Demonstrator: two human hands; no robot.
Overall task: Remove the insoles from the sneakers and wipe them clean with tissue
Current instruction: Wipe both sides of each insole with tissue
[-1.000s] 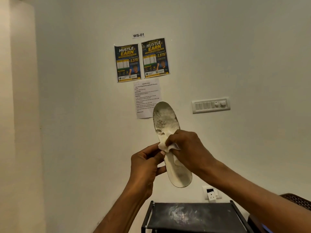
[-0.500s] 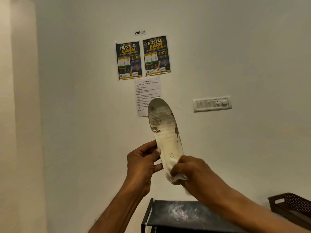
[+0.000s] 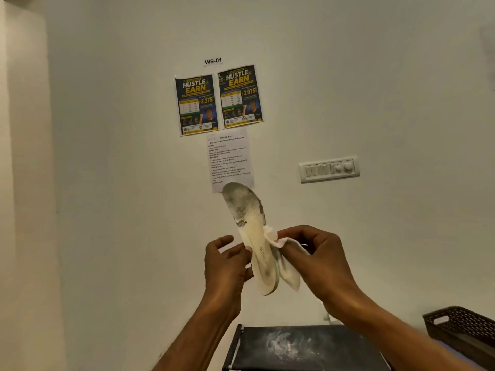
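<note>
A white insole (image 3: 250,231) with grey dirt stains near its toe end is held upright in front of the wall, toe up. My left hand (image 3: 226,266) pinches its left edge near the middle. My right hand (image 3: 318,261) grips a crumpled white tissue (image 3: 284,261) that lies against the insole's right edge and hangs down beside its heel. No sneakers are in view.
A black shoe rack top (image 3: 300,346) with a white dusty smear stands below the hands. A dark mesh basket (image 3: 460,330) sits at the lower right. Posters (image 3: 218,100), a printed sheet and a switch panel (image 3: 329,170) are on the wall.
My right hand with the tissue slid down the insole to its heel, then came back up to the right edge near the middle. The insole now tilts more to the left.
</note>
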